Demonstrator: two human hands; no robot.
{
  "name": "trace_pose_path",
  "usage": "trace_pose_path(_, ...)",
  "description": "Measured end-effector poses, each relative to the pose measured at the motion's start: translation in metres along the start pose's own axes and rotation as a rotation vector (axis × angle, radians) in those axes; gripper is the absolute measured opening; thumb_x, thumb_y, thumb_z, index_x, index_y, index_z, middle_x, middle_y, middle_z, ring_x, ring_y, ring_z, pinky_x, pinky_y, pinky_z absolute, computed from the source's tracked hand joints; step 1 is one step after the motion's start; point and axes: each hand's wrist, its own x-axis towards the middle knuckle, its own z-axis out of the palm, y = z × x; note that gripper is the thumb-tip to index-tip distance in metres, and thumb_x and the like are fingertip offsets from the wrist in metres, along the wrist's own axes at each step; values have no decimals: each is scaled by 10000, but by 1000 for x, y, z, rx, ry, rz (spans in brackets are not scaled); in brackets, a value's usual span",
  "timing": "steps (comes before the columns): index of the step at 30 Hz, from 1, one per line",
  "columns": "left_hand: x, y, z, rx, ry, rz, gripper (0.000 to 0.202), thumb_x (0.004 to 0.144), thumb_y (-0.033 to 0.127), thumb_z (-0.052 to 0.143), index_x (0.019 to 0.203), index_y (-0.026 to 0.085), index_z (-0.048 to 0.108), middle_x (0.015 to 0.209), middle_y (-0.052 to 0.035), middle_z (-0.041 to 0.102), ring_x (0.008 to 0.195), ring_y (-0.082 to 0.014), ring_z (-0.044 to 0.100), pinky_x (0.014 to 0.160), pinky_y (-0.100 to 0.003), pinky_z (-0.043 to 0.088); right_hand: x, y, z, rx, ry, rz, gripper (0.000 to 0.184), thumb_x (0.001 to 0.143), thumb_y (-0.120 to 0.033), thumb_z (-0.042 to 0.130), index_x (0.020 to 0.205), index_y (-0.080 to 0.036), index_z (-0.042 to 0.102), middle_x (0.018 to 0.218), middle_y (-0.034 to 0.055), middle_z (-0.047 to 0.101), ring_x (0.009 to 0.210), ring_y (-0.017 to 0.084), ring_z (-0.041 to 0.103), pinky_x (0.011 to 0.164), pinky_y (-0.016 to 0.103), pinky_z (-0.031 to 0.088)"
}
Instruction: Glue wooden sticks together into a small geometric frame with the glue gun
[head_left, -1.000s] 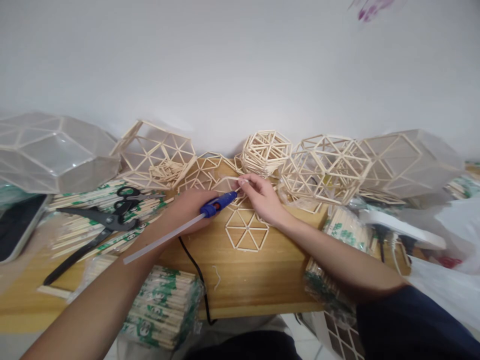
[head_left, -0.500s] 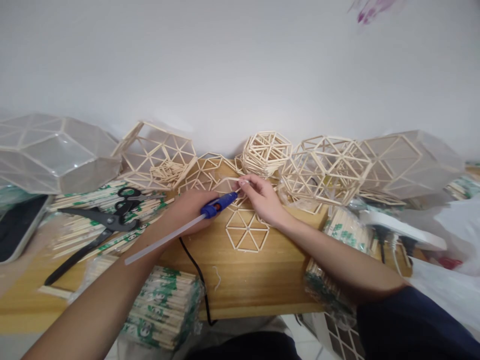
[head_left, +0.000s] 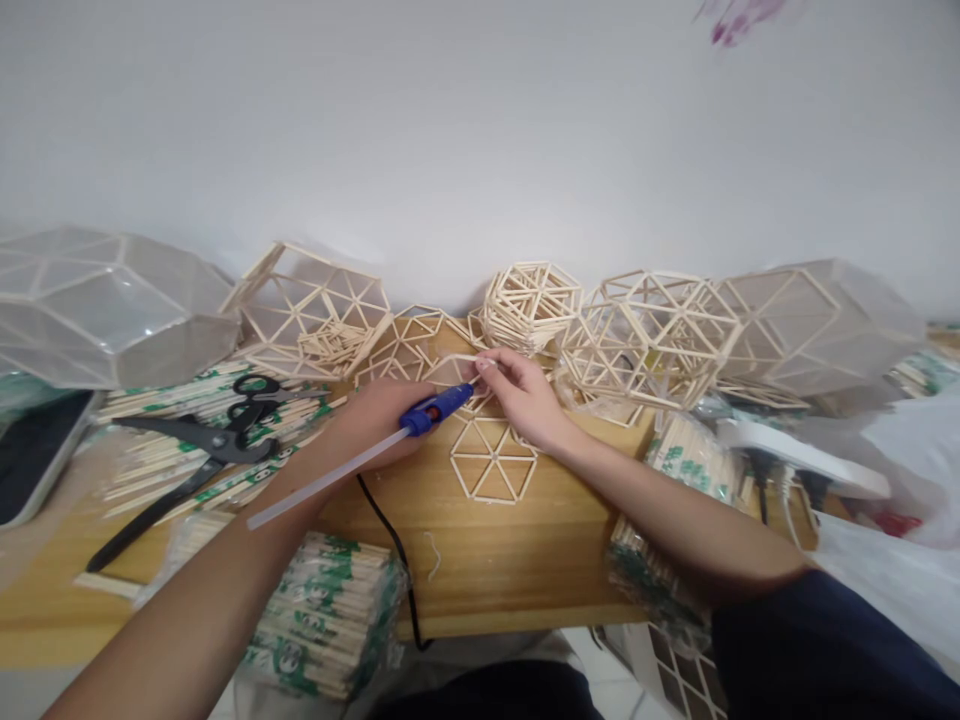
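My left hand (head_left: 379, 412) grips a blue hot glue gun (head_left: 439, 406) with a clear glue stick (head_left: 322, 481) trailing from its back. The nozzle points at a thin wooden stick (head_left: 480, 366) pinched in the fingers of my right hand (head_left: 525, 398). Both hands meet over a wooden board (head_left: 480, 545). A flat hexagon of sticks (head_left: 493, 459) lies on the board just below my right hand. The gun's black cord (head_left: 390, 545) runs off the board's near edge.
Several stick-built geodesic frames (head_left: 649, 335) line the wall, some skinned in clear film (head_left: 105, 305). Black shears (head_left: 202, 450) and scissors (head_left: 255, 390) lie on chopstick packs at left. More packs (head_left: 330, 615) sit at the front. A white power strip (head_left: 795, 455) lies right.
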Motion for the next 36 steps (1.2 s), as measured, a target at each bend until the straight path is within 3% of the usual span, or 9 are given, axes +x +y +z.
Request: trace_pose_path(36, -1, -4, 1, -34, -7, 20, 81, 853, 247, 641, 915, 220, 685, 834, 1, 727, 722, -170, 636, 662, -259, 389, -1, -3, 0, 1, -11, 10, 346, 962, -555, 631, 958, -213, 680, 926, 40, 754, 847, 193, 671, 822, 333, 519)
